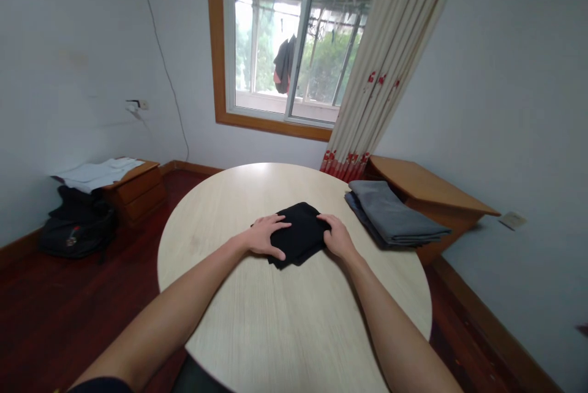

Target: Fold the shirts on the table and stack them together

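Observation:
A folded black cloth (303, 231) lies on the round pale wooden table (257, 319), its layers showing along the near edge. My left hand (265, 235) rests on the left side of the cloth with fingers and thumb spread. At the cloth's right edge, my right hand (339, 237) has its fingers curled over the fabric, the thumb tucked close beside it. Whether the black cloth is a garment cannot be made out. To the right of my right hand sits a stack of folded grey cloth (395, 212).
A wooden desk (427, 182) stands behind the table at right, below a flowered curtain (381, 74). At left are a small drawer cabinet (140, 194) with papers (98, 174) on top and a black bag (78, 228) on the floor. A window (285, 44) is ahead.

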A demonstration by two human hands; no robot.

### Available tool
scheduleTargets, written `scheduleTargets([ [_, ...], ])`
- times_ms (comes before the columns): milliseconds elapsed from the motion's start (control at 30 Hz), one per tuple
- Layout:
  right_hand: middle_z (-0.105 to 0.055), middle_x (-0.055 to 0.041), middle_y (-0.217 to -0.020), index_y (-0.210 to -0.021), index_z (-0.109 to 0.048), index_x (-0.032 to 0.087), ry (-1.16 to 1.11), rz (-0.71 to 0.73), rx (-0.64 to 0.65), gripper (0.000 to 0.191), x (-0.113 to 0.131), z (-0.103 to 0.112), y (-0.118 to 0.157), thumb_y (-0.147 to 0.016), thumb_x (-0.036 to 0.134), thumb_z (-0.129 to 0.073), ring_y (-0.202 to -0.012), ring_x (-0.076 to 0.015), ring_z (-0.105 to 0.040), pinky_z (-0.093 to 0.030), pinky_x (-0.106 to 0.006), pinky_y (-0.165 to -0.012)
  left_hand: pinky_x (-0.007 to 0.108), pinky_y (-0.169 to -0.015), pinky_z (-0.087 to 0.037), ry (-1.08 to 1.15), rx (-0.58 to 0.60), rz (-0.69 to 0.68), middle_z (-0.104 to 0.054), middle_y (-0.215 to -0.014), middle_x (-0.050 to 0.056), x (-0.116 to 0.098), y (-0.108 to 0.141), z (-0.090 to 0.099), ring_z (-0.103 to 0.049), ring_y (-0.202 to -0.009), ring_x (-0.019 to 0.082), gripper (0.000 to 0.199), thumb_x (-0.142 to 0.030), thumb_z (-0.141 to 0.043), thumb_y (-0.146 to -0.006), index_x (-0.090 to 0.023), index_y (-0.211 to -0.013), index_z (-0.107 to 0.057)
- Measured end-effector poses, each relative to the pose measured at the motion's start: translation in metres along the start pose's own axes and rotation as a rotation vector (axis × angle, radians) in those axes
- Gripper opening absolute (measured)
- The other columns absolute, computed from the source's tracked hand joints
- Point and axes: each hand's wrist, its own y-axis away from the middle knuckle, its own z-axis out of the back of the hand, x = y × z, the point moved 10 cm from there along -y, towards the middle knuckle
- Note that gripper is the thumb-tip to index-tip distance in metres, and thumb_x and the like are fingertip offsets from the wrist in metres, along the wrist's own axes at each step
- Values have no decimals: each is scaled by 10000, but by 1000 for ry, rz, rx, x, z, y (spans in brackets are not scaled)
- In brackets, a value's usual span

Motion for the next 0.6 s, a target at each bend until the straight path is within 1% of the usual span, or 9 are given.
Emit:
scheduleTargets([
  [100,-666,-119,-1285,-1193,-694,164,-5,-87,-3,664,-29,4,3,-587,17,-466,-1240,-258,-582,-409,-453,-1134,689,-1175,-19,-37,166,-39,-116,-1688,116,-2,5,-12,-54,-1532,433,1227,-684,-863,-520,-340,-1569,-328],
  [167,-668,-113,-1292,-1219,-689,167,-90,-125,11,668,-38,5,3,-600,33,-477,-1224,-245,-596,-424,-430,-1117,698,-1169,-22,-44,173,-26,-127,-1688,97,-2,7,-12,-35,-1535,427,1130,-638,-865,-570,-368,-1548,-366],
  [233,-698,-94,-1242,-1198,-707,179,-199,-156,40,612,-43,4,4,-635,68,-493,-1127,-223,-646,-478,-398,-1049,665,-1186,-87,-18,117,-24,-245,-1662,79,-5,7,-8,-112,-1534,399,871,-556,-831,-681,-373,-1467,-504],
  [300,-745,-77,-1111,-1108,-745,186,-282,-199,69,495,-44,5,5,-667,122,-531,-964,-213,-686,-534,-382,-932,585,-1206,-178,64,22,-81,-428,-1578,72,-15,7,3,-289,-1496,340,541,-464,-751,-798,-348,-1319,-661],
  [367,-764,-63,-930,-962,-774,183,-365,-249,98,336,-43,10,7,-673,192,-603,-817,-212,-681,-555,-368,-805,501,-1195,-272,197,-77,-153,-589,-1443,73,-23,10,17,-467,-1393,286,342,-418,-674,-865,-314,-1182,-747],
  [433,-742,-45,-766,-820,-770,181,-501,-297,170,202,-37,15,11,-652,261,-691,-713,-208,-657,-547,-344,-701,460,-1106,-408,361,-146,-164,-716,-1245,86,-22,14,30,-618,-1215,276,314,-463,-653,-869,-264,-1071,-786],
  [467,-723,-38,-704,-763,-759,178,-585,-317,229,175,-31,16,13,-632,291,-734,-670,-202,-643,-537,-331,-662,446,-1018,-481,454,-167,-137,-756,-1121,96,-18,16,34,-671,-1098,282,352,-514,-665,-845,-227,-1004,-795],
  [533,-705,-36,-657,-723,-748,172,-764,-347,306,223,-19,19,16,-599,348,-804,-627,-190,-631,-524,-312,-626,405,-815,-557,669,-219,-38,-769,-886,104,-4,18,42,-709,-858,274,477,-621,-689,-778,-160,-860,-779],
  [600,-720,-46,-696,-766,-749,172,-911,-374,242,310,-14,27,13,-604,421,-837,-643,-188,-649,-536,-309,-646,376,-706,-558,898,-302,80,-749,-785,110,12,19,46,-696,-734,258,558,-680,-702,-727,-126,-783,-742],
])
